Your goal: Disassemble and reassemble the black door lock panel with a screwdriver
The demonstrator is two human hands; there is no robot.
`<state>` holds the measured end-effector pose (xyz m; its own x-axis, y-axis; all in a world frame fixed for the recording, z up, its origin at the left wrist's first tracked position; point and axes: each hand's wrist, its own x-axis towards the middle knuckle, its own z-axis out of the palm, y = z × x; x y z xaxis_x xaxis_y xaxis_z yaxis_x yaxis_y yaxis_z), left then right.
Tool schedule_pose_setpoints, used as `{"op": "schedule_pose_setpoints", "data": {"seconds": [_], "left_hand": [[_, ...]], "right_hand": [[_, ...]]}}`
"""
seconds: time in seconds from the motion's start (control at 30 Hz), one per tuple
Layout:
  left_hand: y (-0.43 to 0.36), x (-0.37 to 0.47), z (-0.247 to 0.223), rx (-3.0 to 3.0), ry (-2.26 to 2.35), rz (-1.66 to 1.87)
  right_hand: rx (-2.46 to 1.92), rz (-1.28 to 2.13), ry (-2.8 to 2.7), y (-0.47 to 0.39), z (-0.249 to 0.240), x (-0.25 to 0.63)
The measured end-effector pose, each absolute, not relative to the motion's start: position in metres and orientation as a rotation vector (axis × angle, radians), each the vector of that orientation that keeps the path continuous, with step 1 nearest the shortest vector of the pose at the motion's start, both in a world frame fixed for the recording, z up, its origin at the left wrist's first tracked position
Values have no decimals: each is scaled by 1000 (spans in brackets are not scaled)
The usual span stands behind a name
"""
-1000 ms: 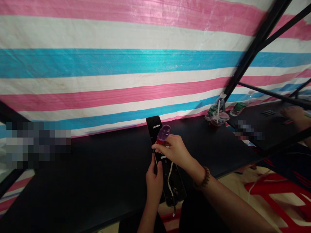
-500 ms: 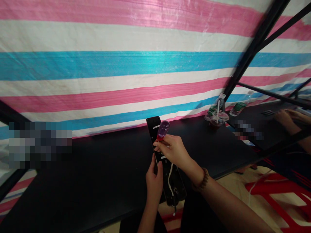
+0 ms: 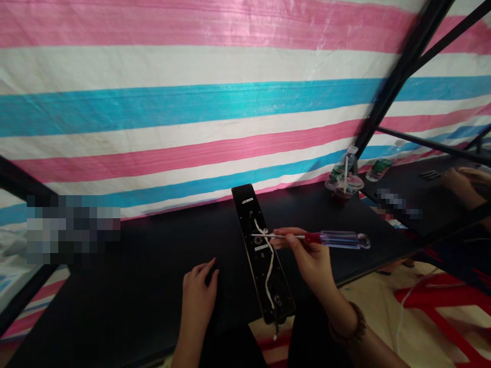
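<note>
A long black panel lies lengthwise on the black table, its near end at the front edge. A white cable runs along it. My right hand, at the panel's right side, is closed on a screwdriver with a clear purple handle and red collar. The screwdriver lies nearly level, its shaft pointing left across the panel. To the left of the panel, my left hand rests on the table, fingers apart and holding nothing.
Plastic bottles and a lidded cup with a straw stand at the back right, by a black metal post. Farther right are another person's hands and a red stool. Striped sheeting hangs behind the table.
My left hand has let go of the panel and moved left onto the table. My right hand has moved right, and the screwdriver has swung from upright to nearly level.
</note>
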<state>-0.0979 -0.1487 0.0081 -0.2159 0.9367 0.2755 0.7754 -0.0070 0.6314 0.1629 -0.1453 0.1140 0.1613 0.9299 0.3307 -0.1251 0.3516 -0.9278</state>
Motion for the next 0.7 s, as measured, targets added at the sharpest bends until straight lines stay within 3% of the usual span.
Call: {"op": "schedule_pose_setpoints", "data": {"seconds": [0.4, 0.53, 0.7], "left_hand": [[-135, -111, 18, 1888, 1856, 930], [-146, -94, 32, 1495, 1837, 1090], [-174, -45, 52, 1012, 1471, 1259]], "right_hand": [[-953, 1114, -842, -203, 72, 194], [-851, 1216, -789, -206, 76, 188], [-736, 1301, -778, -206, 83, 179]]}}
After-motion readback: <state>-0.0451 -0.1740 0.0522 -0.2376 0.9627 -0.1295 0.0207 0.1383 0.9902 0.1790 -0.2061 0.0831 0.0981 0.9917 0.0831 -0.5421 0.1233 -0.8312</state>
